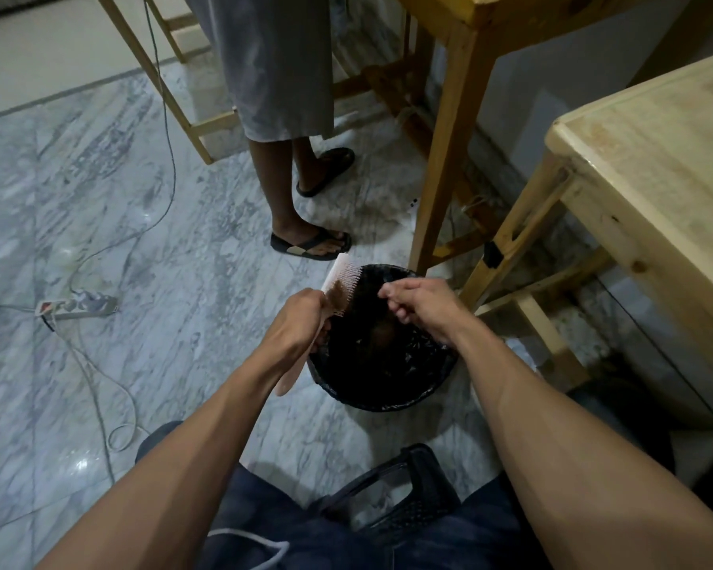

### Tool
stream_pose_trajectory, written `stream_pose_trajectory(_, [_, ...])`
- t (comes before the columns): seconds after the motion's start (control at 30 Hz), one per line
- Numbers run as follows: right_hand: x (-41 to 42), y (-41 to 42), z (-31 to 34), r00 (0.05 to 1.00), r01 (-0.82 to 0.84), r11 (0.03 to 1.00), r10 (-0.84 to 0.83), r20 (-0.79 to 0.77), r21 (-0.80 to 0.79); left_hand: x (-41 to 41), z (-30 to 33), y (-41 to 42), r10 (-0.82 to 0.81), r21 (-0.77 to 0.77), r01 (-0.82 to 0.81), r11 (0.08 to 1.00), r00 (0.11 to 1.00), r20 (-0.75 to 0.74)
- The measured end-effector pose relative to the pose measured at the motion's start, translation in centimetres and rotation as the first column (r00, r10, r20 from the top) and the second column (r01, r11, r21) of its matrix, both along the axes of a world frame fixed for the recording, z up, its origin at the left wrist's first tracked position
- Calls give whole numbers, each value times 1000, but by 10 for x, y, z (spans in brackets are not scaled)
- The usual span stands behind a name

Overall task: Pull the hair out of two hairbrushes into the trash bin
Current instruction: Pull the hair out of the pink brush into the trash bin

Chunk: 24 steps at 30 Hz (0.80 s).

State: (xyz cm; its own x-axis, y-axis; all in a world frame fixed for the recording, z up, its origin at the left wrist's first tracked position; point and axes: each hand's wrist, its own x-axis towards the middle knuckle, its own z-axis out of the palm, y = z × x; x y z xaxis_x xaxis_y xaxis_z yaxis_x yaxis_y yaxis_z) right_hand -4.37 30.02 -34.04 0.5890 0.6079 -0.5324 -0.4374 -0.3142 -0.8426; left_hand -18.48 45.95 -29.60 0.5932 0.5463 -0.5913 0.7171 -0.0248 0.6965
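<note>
A pale pink hairbrush [343, 281] is held upright over the left rim of the trash bin [425, 394], a round bin lined with a black bag. My left hand [301, 318] is shut on the brush's handle; the handle's end sticks out below my wrist. A brown clump of hair [338, 290] sits in the bristles. My right hand [418, 308] hovers above the bin's middle with fingers pinched together; whether hair is between them is too fine to tell. A brownish clump [383, 333] lies inside the bin. Only one brush is in view.
Another person stands just beyond the bin in sandals [310, 243]. Wooden table legs [441, 191] rise right behind the bin and a light wooden table [651, 191] stands at the right. A power strip [79, 306] and cables lie on the marble floor at left. A black stool [392, 495] is between my knees.
</note>
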Motion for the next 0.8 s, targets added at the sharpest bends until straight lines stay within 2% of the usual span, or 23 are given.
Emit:
stream_pose_trajectory(0.07, [2,-4,0,994,107,994,-107,-8,16,-4,-1,0,-53,60,56,997,998,-40])
stream_pose_trajectory(0.17, [5,-5,3,948,315,947,-311,-73,59,-10,-4,-3,-19,49,22,999,997,-70])
stream_pose_trajectory(0.23, [6,-5,2,933,360,933,-360,-11,1,-12,-4,-8,5,22,-4,1000,999,-50])
stream_pose_trajectory(0.3, [2,-7,-1,973,221,963,-206,108,-153,-13,-2,-12,60,-23,-60,998,998,-14])
stream_pose_trajectory(0.4, [-8,-4,-1,992,-30,947,66,104,-319,-9,-2,-14,119,-78,-119,990,993,-1])
stream_pose_trajectory(0.5, [-13,3,9,994,-74,963,91,56,-258,-7,-4,-12,127,-113,-124,986,992,13])
stream_pose_trajectory(0.57, [-13,7,14,990,-86,985,101,99,-147,-5,-6,-11,138,-125,-134,983,990,27])
stream_pose_trajectory(0.67, [-13,12,19,964,-210,976,216,155,-52,-1,-8,-10,153,-142,-147,979,988,32])
stream_pose_trajectory(0.73, [-13,17,18,947,-233,969,245,206,-81,1,-7,-9,154,-144,-148,978,987,34])
stream_pose_trajectory(0.8, [-11,21,14,941,-144,980,178,288,-135,0,-6,-8,165,-153,-157,976,986,37])
